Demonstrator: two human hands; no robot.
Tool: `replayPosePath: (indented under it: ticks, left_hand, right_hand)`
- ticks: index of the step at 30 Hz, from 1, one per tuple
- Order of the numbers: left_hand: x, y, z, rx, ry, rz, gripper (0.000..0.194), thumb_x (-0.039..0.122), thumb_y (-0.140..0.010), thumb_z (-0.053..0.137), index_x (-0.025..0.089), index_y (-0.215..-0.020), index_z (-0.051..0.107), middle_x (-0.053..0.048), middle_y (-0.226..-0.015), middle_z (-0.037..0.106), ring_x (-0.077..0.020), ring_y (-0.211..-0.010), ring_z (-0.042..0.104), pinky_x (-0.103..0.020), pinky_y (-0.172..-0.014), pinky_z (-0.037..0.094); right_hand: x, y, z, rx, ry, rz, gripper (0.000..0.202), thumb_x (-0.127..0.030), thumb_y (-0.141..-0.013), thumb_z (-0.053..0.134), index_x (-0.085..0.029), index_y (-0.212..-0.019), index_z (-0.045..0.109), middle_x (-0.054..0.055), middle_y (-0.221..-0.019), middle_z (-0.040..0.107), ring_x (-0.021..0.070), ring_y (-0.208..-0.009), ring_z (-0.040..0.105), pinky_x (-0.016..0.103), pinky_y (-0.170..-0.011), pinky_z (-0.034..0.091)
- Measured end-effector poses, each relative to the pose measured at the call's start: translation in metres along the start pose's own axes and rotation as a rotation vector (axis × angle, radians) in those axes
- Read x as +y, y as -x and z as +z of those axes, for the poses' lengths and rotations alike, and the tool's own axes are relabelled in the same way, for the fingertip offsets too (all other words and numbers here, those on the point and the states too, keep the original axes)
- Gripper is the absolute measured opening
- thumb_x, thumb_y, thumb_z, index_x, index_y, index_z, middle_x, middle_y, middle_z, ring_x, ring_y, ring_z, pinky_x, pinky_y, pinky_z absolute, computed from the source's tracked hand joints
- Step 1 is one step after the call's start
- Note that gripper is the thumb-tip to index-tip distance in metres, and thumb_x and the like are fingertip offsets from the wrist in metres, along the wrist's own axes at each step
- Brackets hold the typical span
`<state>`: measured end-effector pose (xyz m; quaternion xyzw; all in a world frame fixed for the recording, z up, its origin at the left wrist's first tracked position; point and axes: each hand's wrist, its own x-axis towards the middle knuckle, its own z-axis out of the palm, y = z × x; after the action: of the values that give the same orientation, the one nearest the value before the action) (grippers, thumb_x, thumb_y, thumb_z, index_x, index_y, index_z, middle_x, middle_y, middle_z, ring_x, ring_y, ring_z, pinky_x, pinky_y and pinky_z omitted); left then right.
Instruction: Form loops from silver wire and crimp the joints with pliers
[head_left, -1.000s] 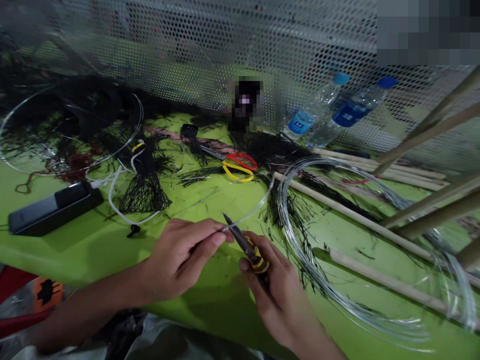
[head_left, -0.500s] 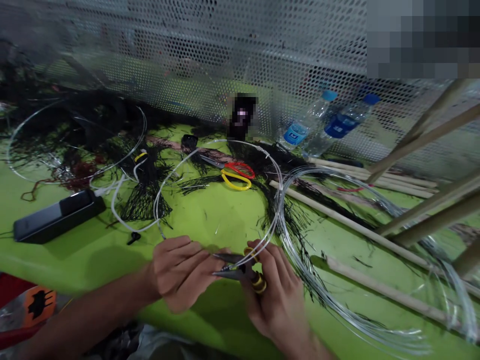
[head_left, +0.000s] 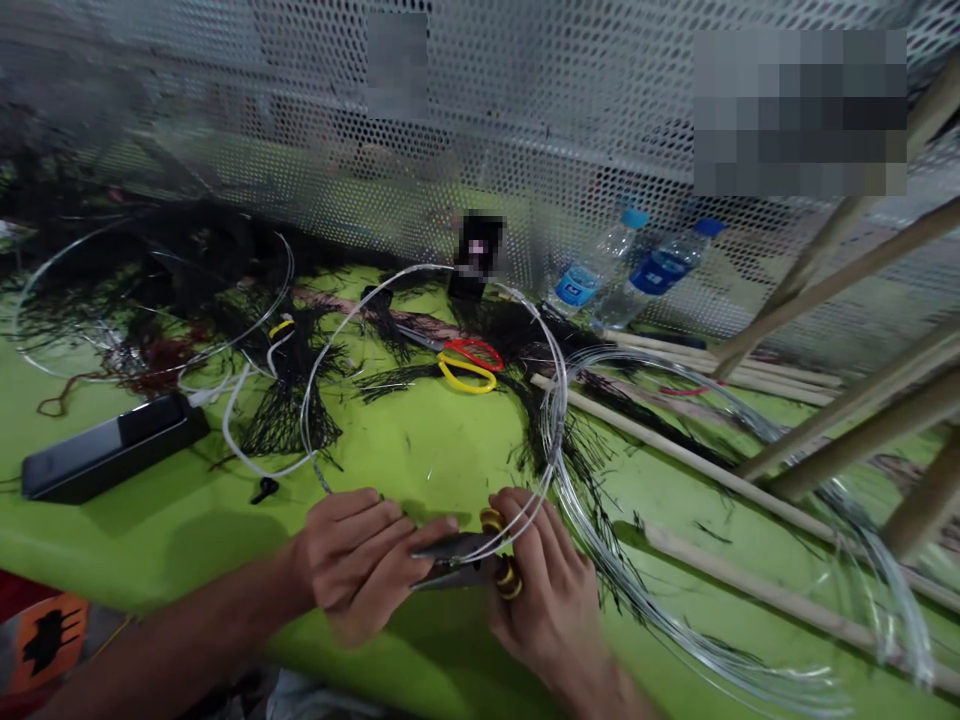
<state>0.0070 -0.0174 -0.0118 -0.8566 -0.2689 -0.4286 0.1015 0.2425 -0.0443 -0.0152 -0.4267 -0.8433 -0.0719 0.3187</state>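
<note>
My left hand is closed on the lower end of a clear wire loop, its fingertips beside the blade tips of dark scissors. The looped yellow-and-black handles of these scissors are gripped in my right hand. Their blades point left, apart, with wire strands running between them. The loop rises from my hands and stands over the green table. Some strands pass over the fingers of my right hand. Exactly where the wire ends lie between my left fingers is hidden.
Red-and-yellow-handled scissors lie beyond my hands among black netting. A black power bank is at left. A wire coil and wooden sticks lie at right. Two bottles lean against a perforated metal panel.
The scissors' blades have shifted a little left and lie further between my left fingers. The view has shifted slightly, and the loop stands a bit higher against the background.
</note>
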Motion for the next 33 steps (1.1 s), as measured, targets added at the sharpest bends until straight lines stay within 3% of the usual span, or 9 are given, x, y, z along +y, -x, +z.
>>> replayPosePath:
  ticks: [1,3,6,11,18,22,28,33]
  left_hand:
    - [0.0,0.003,0.002,0.087,0.007,0.069,0.013,0.021,-0.1,0.06,0.018,-0.107,0.07,0.002,-0.075,0.079,-0.0123,-0.059,0.064,-0.027,-0.047,0.047]
    - [-0.001,0.004,0.005,0.078,0.045,0.096,0.022,0.02,-0.105,0.049,0.014,-0.11,0.069,-0.001,-0.074,0.078,-0.0131,-0.063,0.065,-0.028,-0.049,0.049]
    - [-0.002,-0.004,0.007,0.067,0.078,0.083,0.033,0.018,-0.109,0.037,0.01,-0.099,0.068,-0.002,-0.069,0.075,-0.0119,-0.059,0.064,-0.028,-0.049,0.05]
    - [-0.001,-0.013,0.009,0.163,0.053,0.14,0.027,0.012,-0.102,0.044,0.009,-0.087,0.067,-0.008,-0.073,0.078,-0.0134,-0.055,0.065,-0.029,-0.045,0.05]
    - [0.001,-0.016,0.007,0.054,0.01,0.117,0.02,0.013,-0.098,0.053,0.011,-0.083,0.066,-0.007,-0.068,0.075,-0.0127,-0.051,0.063,-0.029,-0.044,0.043]
    - [-0.001,-0.016,0.01,0.086,-0.023,0.144,0.017,0.011,-0.094,0.057,0.012,-0.078,0.062,-0.008,-0.068,0.073,-0.0143,-0.054,0.063,-0.031,-0.046,0.039]
    - [-0.005,-0.018,0.017,0.093,-0.095,0.05,0.013,0.01,-0.097,0.053,0.013,-0.088,0.061,-0.004,-0.063,0.069,-0.0145,-0.05,0.061,-0.03,-0.051,0.043]
    - [-0.002,-0.033,0.009,-0.043,-0.155,-0.119,0.01,0.021,-0.1,0.057,0.014,-0.097,0.064,-0.002,-0.071,0.073,-0.0157,-0.058,0.067,-0.031,-0.063,0.05]
  right_hand:
    - [0.0,0.0,0.001,-0.005,0.003,0.006,0.04,-0.012,-0.087,0.051,-0.01,-0.127,0.053,0.016,-0.107,0.068,0.0277,-0.107,0.064,0.031,-0.071,0.062]
    - [0.0,0.0,0.003,-0.017,-0.003,0.016,0.04,-0.01,-0.085,0.05,-0.01,-0.124,0.053,0.015,-0.105,0.069,0.0261,-0.104,0.065,0.028,-0.066,0.06]
    - [-0.001,0.001,0.006,-0.023,-0.022,0.021,0.037,-0.009,-0.083,0.048,-0.012,-0.12,0.054,0.014,-0.101,0.069,0.025,-0.1,0.066,0.029,-0.068,0.056]
    - [0.001,0.0,0.013,-0.035,-0.133,0.036,0.035,-0.008,-0.081,0.051,-0.016,-0.115,0.053,0.011,-0.095,0.068,0.0242,-0.089,0.066,0.038,-0.079,0.053]
    - [-0.002,0.006,0.03,-0.031,-0.338,0.153,0.036,-0.003,-0.076,0.048,-0.022,-0.107,0.048,0.003,-0.084,0.061,0.0186,-0.071,0.06,0.028,-0.059,0.049]
    - [-0.002,0.009,0.037,-0.05,-0.396,0.21,0.036,0.0,-0.074,0.046,-0.023,-0.101,0.047,0.0,-0.077,0.058,0.0168,-0.065,0.058,0.026,-0.056,0.046]
    - [-0.001,-0.002,0.037,-0.129,-0.466,0.334,0.021,-0.006,-0.082,0.052,-0.023,-0.094,0.05,-0.001,-0.074,0.058,0.0155,-0.061,0.055,0.026,-0.055,0.042]
    - [0.006,-0.017,0.023,-0.209,-0.538,0.427,0.006,-0.018,-0.093,0.055,-0.022,-0.09,0.052,-0.004,-0.068,0.052,0.0123,-0.055,0.046,0.024,-0.051,0.035]
